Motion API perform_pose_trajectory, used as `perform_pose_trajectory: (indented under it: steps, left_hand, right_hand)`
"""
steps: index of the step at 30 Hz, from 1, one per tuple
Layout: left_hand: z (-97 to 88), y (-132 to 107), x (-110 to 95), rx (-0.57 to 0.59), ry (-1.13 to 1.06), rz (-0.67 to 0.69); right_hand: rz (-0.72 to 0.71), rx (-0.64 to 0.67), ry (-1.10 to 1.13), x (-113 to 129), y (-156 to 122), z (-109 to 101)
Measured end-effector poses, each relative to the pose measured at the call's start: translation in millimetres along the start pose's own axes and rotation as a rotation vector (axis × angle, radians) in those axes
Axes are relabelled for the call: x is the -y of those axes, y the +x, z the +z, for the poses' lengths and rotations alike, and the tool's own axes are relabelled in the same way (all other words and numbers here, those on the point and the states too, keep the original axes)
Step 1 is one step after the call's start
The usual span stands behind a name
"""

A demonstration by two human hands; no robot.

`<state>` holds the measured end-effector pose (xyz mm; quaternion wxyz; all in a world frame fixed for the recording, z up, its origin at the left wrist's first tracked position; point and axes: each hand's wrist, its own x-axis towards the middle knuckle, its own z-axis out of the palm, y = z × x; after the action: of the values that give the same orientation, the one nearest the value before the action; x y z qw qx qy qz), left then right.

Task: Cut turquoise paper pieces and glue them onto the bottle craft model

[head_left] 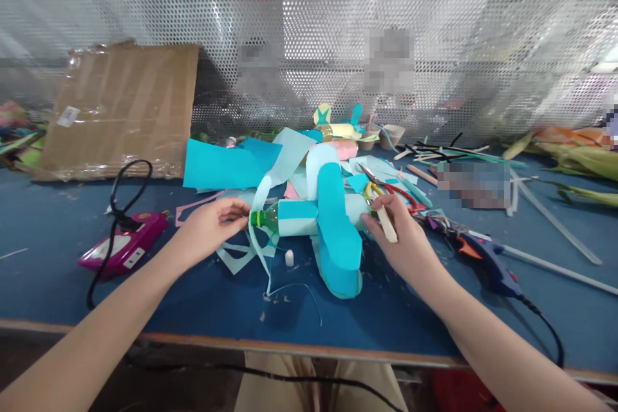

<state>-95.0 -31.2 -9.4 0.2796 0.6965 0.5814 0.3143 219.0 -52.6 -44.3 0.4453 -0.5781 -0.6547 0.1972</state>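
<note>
A toy airplane made from a green plastic bottle [298, 217] lies sideways between my hands, wrapped in light-blue paper. Its bright blue paper wings [338, 219] cross the middle. My left hand [219, 225] is closed, thumb and fingers at the green cap [258, 218]; a pale paper strip [261, 196] curls past the fingertips. At the other end, my right hand [393, 228] has its fingers curled on the bottle's base. A cream flat piece [387, 224] shows by the right fingers; whether it is attached to the bottle I cannot tell.
A purple glue gun [128, 244] lies at left, a dark blue glue gun [487, 264] at right, both with cords. Behind are blue paper sheets [226, 164], pliers [381, 187] and a cardboard sheet [125, 106]. A small white piece [289, 258] sits near the front.
</note>
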Motion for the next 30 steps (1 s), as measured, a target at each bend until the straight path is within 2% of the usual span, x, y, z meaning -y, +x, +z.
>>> perform_pose_trajectory:
  steps: [5,8,20,25,30]
  left_hand:
    - [0.2,-1,-9,-0.026,-0.011,-0.092]
    - [-0.6,-3,-13,-0.046,0.012,-0.103]
    - [1.7,-8,-10,-0.094,0.009,-0.201]
    - [1.6,-6,-9,-0.100,-0.080,-0.247]
    - [0.7,-3,-4,-0.055,-0.225,-0.217]
  right_hand:
    - [-0.002,0.009,0.011,0,1,0]
    - [0.013,0.011,0.001,1,1,0]
    - [0.016,0.014,-0.015,2,1,0]
    - [-0.002,-0.026,-0.004,-1,2,1]
    - [0.010,-0.025,-0.017,0,0,1]
